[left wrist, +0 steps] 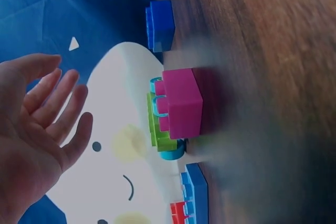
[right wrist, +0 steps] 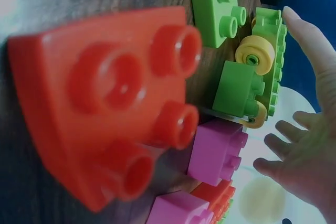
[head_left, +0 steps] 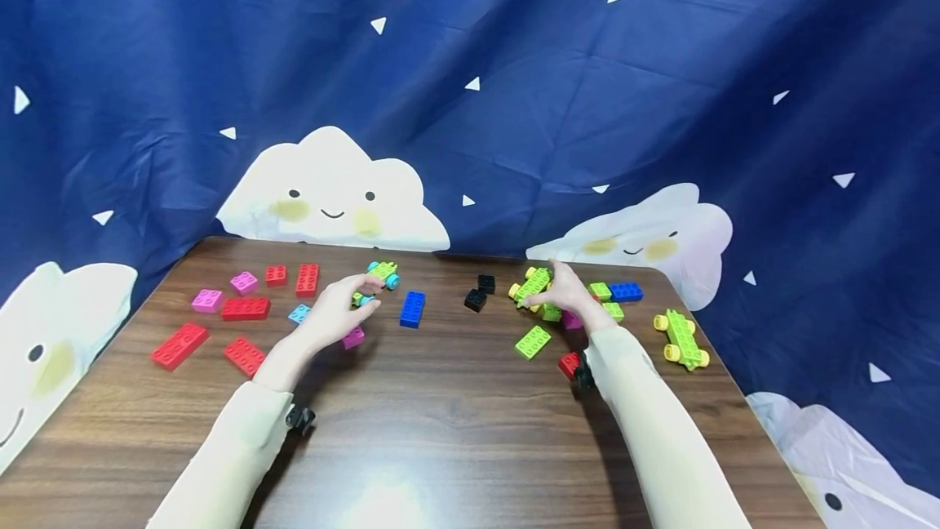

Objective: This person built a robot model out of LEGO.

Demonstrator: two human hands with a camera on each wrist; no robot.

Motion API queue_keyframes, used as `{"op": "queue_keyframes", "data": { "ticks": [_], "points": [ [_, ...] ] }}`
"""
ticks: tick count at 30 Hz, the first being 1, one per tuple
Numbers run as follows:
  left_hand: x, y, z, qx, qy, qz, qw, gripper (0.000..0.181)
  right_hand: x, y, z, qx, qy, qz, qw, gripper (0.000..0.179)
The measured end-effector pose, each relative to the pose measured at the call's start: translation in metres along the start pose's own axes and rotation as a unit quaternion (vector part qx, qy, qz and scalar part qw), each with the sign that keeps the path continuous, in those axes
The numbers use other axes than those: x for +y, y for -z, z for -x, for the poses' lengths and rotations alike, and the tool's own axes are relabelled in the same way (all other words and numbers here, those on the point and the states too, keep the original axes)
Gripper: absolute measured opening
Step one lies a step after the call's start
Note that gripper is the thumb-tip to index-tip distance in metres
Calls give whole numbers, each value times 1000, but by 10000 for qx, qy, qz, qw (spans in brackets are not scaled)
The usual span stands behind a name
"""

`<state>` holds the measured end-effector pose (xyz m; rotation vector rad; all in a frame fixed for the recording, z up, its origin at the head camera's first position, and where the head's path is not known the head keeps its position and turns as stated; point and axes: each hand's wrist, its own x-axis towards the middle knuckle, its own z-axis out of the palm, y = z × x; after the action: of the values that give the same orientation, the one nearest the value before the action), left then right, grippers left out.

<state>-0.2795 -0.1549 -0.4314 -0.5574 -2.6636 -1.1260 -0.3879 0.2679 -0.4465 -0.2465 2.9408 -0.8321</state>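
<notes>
My left hand hovers over the table with relaxed, parted fingers and holds nothing. Beyond its fingertips stands a lime toy car base with blue wheels, partly hidden by the hand. A pink brick sits beneath that hand. On the other side, my right hand reaches over a lime car base with yellow wheels. In the right wrist view its fingers are spread, and the thumb tip is right by one end of that base. A green brick stands close beside the base.
Red bricks and pink bricks lie at the left. A blue brick and two black bricks are mid-table. Another yellow-wheeled base stands at the right. A red brick sits below the right wrist.
</notes>
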Motion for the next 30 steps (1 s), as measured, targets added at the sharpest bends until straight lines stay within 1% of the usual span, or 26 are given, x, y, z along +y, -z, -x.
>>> {"op": "queue_keyframes", "data": {
  "ticks": [5,10,14,21,26,30],
  "points": [
    [-2,2,4,-75,39,30,10000,32,-2,0,-1,-243,-72,142,9996,114],
    [-4,4,6,-133,86,90,9998,32,-4,-1,-5,-372,41,143,9992,112],
    [-5,5,5,-153,43,127,9998,31,-3,-1,-8,-388,57,114,9992,112],
    [-4,8,6,-191,50,167,9997,32,-3,-4,-13,-455,48,235,9987,113],
    [-5,9,8,-153,36,224,9996,31,-5,-6,-11,-505,-85,308,9982,112],
    [-6,10,8,-130,-5,229,9997,30,-7,-6,-9,-438,-101,312,9985,112]
  ]
}}
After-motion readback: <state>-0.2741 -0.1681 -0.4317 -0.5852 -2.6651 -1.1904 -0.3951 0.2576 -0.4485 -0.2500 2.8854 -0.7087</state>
